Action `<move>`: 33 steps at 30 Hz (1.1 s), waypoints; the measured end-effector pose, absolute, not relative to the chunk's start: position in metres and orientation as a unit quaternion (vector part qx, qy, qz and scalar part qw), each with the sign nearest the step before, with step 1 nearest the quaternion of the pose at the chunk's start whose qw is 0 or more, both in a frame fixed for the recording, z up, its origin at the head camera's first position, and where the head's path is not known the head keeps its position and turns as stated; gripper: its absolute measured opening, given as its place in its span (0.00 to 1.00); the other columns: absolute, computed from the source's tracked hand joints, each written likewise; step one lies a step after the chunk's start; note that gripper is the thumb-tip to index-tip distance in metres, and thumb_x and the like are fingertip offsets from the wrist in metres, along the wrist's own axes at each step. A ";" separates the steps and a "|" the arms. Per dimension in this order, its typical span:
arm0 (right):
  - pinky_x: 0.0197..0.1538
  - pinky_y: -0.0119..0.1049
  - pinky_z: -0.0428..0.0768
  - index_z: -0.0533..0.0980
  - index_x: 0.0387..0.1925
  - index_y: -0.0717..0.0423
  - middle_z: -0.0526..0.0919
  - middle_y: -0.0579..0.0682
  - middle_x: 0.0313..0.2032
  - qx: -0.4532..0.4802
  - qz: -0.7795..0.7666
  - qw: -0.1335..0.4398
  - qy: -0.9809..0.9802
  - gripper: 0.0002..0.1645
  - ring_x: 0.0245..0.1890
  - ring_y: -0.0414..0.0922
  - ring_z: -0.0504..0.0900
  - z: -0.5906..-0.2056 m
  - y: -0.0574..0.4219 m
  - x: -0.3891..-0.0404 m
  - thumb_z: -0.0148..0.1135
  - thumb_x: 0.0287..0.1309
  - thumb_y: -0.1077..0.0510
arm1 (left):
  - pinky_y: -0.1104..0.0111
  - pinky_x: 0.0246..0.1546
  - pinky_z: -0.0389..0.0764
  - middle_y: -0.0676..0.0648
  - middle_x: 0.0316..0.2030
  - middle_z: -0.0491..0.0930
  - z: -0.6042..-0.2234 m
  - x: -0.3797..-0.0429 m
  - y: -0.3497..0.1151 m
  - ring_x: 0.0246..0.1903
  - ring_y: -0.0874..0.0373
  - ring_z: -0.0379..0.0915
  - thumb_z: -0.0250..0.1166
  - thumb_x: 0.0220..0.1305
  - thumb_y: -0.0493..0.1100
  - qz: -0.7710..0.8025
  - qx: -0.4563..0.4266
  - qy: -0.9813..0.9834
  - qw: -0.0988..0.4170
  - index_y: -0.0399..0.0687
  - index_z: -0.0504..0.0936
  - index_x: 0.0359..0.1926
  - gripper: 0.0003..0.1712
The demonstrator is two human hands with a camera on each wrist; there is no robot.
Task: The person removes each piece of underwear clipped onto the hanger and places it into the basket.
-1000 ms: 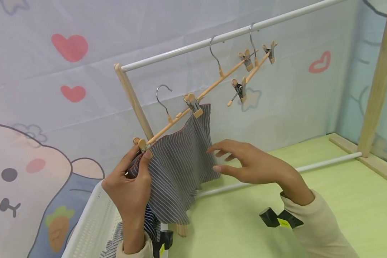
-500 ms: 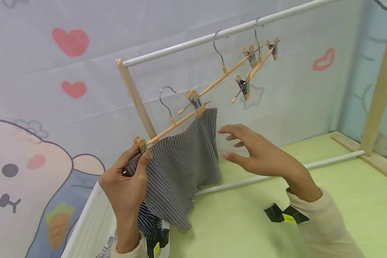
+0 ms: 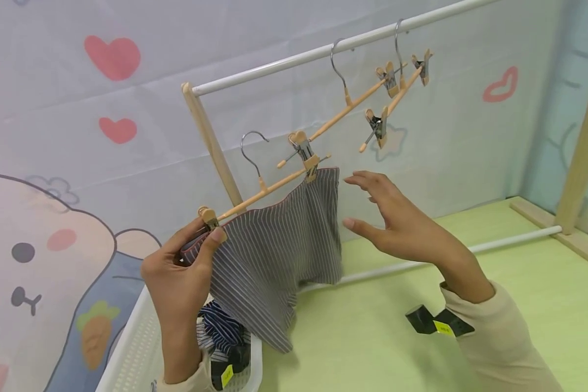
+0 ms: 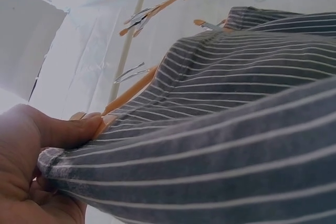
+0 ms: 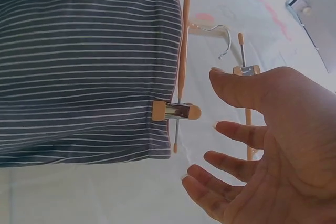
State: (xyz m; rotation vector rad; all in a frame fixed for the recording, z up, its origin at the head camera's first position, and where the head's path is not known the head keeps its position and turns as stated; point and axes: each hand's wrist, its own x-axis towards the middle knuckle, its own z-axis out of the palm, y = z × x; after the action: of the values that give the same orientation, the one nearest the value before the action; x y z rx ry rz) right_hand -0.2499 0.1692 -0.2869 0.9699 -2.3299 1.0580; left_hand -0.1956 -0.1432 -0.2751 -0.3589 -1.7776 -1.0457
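Observation:
A grey garment with white stripes [image 3: 274,239] hangs from a peach clip hanger [image 3: 279,185] held in front of the rack. My left hand [image 3: 178,277] pinches the hanger's left clip [image 3: 208,216] together with the garment's top corner. In the left wrist view, the thumb [image 4: 73,131] presses on this clip end. The right clip [image 5: 176,111] grips the waistband near its other end. My right hand [image 3: 402,223] is held apart from the garment, its fingers spread and slightly bent, holding nothing. The hanger's metal hook [image 3: 250,155] is off the rail.
Two more clip hangers [image 3: 345,111] hang on the white rail [image 3: 294,62] behind. A white basket [image 3: 134,337] with striped clothes [image 3: 221,326] stands at lower left. The rack's lower bar [image 3: 509,242] crosses the green tabletop [image 3: 353,337].
My right hand has moved up and a little right, away from the garment. The left hand has shifted slightly left with the hanger, and more of the basket shows.

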 end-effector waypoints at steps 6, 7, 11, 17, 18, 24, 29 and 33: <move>0.62 0.54 0.64 0.54 0.68 0.54 0.54 0.55 0.67 0.345 0.382 0.205 -0.832 0.38 0.62 0.48 0.58 -0.285 0.169 -0.249 0.60 0.61 0.53 | 0.77 0.09 0.58 0.42 0.36 0.86 -0.273 -0.194 -0.147 0.18 0.66 0.72 0.72 0.51 0.39 -0.443 -0.146 -0.744 0.479 0.46 0.86 0.43 0.15; 0.62 0.54 0.64 0.54 0.68 0.55 0.54 0.55 0.67 0.344 0.383 0.207 -0.832 0.38 0.62 0.48 0.58 -0.284 0.169 -0.249 0.60 0.61 0.53 | 0.76 0.09 0.57 0.42 0.36 0.86 -0.273 -0.193 -0.148 0.17 0.66 0.71 0.72 0.51 0.39 -0.443 -0.145 -0.745 0.477 0.47 0.86 0.43 0.15; 0.62 0.54 0.64 0.53 0.68 0.55 0.54 0.55 0.67 0.342 0.386 0.217 -0.829 0.39 0.63 0.49 0.57 -0.283 0.169 -0.249 0.59 0.61 0.53 | 0.75 0.09 0.58 0.43 0.37 0.86 -0.271 -0.192 -0.149 0.22 0.65 0.75 0.72 0.50 0.39 -0.455 -0.149 -0.744 0.466 0.47 0.86 0.43 0.15; 0.62 0.55 0.64 0.54 0.68 0.55 0.55 0.56 0.66 0.345 0.386 0.227 -0.825 0.38 0.63 0.49 0.56 -0.283 0.169 -0.249 0.60 0.61 0.54 | 0.77 0.11 0.62 0.53 0.36 0.86 -0.269 -0.189 -0.153 0.30 0.60 0.79 0.72 0.50 0.35 -0.483 -0.162 -0.732 0.453 0.47 0.86 0.42 0.16; 0.62 0.55 0.64 0.54 0.68 0.55 0.55 0.55 0.66 0.346 0.385 0.229 -0.824 0.38 0.63 0.49 0.56 -0.283 0.169 -0.249 0.60 0.61 0.54 | 0.76 0.10 0.60 0.55 0.36 0.86 -0.269 -0.189 -0.154 0.28 0.60 0.79 0.72 0.49 0.34 -0.486 -0.164 -0.730 0.452 0.47 0.86 0.42 0.16; 0.62 0.55 0.63 0.54 0.68 0.54 0.55 0.55 0.67 0.347 0.382 0.239 -0.823 0.38 0.64 0.48 0.55 -0.285 0.169 -0.250 0.59 0.62 0.53 | 0.77 0.13 0.63 0.58 0.35 0.86 -0.267 -0.185 -0.156 0.32 0.57 0.79 0.72 0.49 0.33 -0.497 -0.174 -0.730 0.436 0.43 0.86 0.42 0.15; 0.62 0.59 0.60 0.54 0.68 0.52 0.54 0.53 0.68 0.332 0.376 0.243 -0.830 0.38 0.66 0.49 0.51 -0.284 0.168 -0.250 0.59 0.62 0.49 | 0.80 0.24 0.76 0.58 0.35 0.86 -0.266 -0.183 -0.158 0.40 0.53 0.79 0.71 0.49 0.31 -0.502 -0.185 -0.730 0.426 0.40 0.86 0.42 0.15; 0.60 0.64 0.58 0.55 0.69 0.50 0.54 0.53 0.68 0.321 0.372 0.243 -0.836 0.38 0.66 0.53 0.48 -0.283 0.167 -0.250 0.58 0.62 0.48 | 0.77 0.32 0.80 0.58 0.35 0.86 -0.265 -0.183 -0.159 0.44 0.51 0.78 0.71 0.48 0.29 -0.525 -0.202 -0.719 0.409 0.38 0.85 0.41 0.15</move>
State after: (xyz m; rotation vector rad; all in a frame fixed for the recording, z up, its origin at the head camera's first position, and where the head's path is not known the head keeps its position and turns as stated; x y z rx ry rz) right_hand -0.2496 0.1670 -0.2834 0.8760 -2.2856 1.0178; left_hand -0.1826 -0.1589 -0.2653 -0.5090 -1.8116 -1.3221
